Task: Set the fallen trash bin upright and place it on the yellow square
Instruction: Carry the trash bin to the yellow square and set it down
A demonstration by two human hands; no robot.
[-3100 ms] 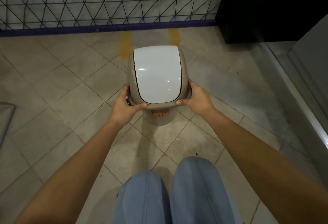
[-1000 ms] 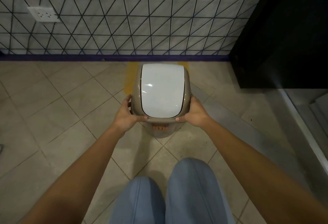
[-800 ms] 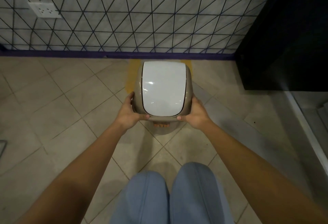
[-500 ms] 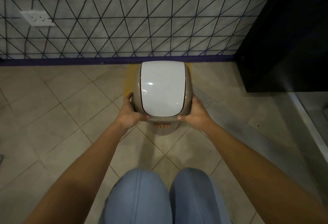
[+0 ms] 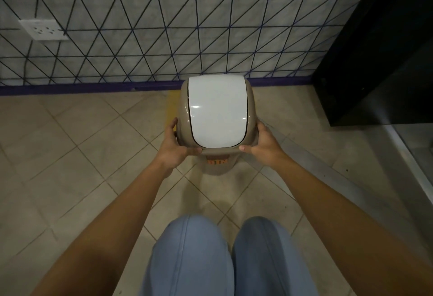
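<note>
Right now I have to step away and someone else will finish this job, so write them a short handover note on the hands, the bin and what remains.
Left hand: gripping the trash bin's left side, thumb on the front rim.
Right hand: gripping its right side the same way.
Bin: upright, white lid on top, held close to the wall; whether its base touches the floor cannot be told.
Yellow square: only a strip shows at the bin's left; the rest is hidden beneath it.
Done: bin set upright and brought over the mark.
Left: confirm it sits squarely on the yellow square, set it down, release both hands.
</note>
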